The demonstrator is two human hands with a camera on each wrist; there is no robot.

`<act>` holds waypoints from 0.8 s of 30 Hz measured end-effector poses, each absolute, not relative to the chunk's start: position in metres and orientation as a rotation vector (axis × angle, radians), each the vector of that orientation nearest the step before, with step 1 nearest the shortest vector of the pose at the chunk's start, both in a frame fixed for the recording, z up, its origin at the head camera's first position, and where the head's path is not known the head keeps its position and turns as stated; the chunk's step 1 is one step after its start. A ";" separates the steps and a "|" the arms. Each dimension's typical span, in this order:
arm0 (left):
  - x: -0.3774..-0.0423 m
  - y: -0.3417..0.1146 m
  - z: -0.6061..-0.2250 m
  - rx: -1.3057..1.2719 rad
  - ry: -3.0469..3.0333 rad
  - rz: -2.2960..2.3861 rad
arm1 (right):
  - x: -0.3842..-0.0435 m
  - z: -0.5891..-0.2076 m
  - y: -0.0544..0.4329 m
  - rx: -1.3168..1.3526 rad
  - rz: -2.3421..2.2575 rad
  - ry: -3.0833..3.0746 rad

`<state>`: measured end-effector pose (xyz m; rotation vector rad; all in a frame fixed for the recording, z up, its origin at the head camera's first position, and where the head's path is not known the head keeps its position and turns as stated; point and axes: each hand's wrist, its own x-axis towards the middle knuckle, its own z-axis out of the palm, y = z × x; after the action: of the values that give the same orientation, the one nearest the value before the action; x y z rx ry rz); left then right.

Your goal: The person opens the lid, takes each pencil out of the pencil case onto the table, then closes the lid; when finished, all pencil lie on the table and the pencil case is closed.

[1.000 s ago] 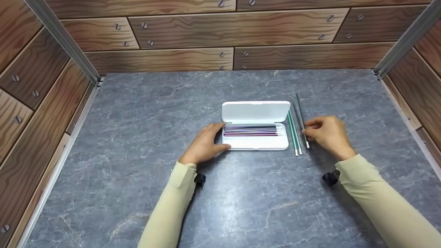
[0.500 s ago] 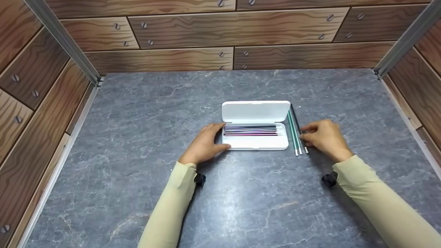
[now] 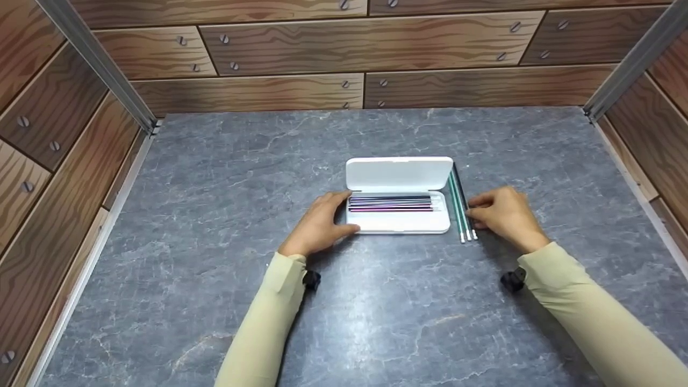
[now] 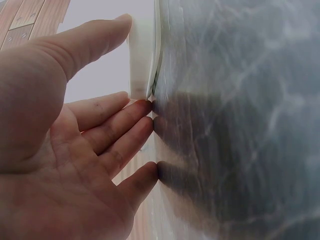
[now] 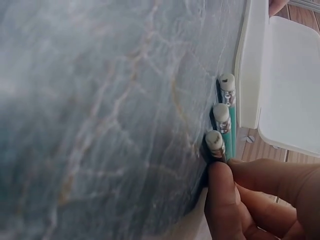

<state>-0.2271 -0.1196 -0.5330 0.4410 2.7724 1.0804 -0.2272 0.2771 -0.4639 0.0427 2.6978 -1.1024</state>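
Observation:
In the head view, a white pencil case (image 3: 398,223) stands with its lid (image 3: 399,174) raised. Inside, several purple and dark pencils (image 3: 391,204) lie side by side along the back half. My left hand (image 3: 318,223) holds the case's left end, thumb at the front corner and fingers toward the hinge side. Right of the case, two green pencils (image 3: 458,207) lie on the table with white erasers toward me. My right hand (image 3: 505,215) pinches a black pencil (image 3: 462,185) lying against them. In the right wrist view, thumb and finger meet just behind its eraser (image 5: 215,140).
A grey marbled tabletop (image 3: 215,188) lies under everything. Wood-patterned panels (image 3: 371,48) wall the back and both sides, with metal posts (image 3: 102,64) in the corners. A dark wrist device (image 3: 514,279) sits at my right cuff.
My right hand has lowered the black pencil and brought it left, from tilted and apart to lying alongside the green pencils. My left hand has stayed at the case.

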 end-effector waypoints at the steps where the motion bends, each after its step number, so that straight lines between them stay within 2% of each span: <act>1: -0.227 -0.120 -0.533 0.442 2.773 1.081 | -0.228 -0.464 0.277 0.044 -1.101 2.696; 7: -0.228 -0.120 -0.533 0.443 2.760 1.099 | -0.228 -0.462 0.277 0.017 -1.119 2.737; 11: -0.228 -0.120 -0.532 0.454 2.758 1.111 | -0.227 -0.458 0.271 -0.123 -1.139 2.942; 19: -0.226 -0.120 -0.526 0.450 2.755 1.107 | -0.233 -0.461 0.237 -0.449 -1.661 2.819; 24: -0.220 -0.119 -0.519 0.435 2.729 1.132 | -0.237 -0.470 0.217 -0.606 -1.493 2.827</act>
<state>-0.2205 -0.1190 -0.5187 0.4349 2.7291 1.1320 -0.2367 0.2173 -0.4701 -0.6057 2.8272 -1.4926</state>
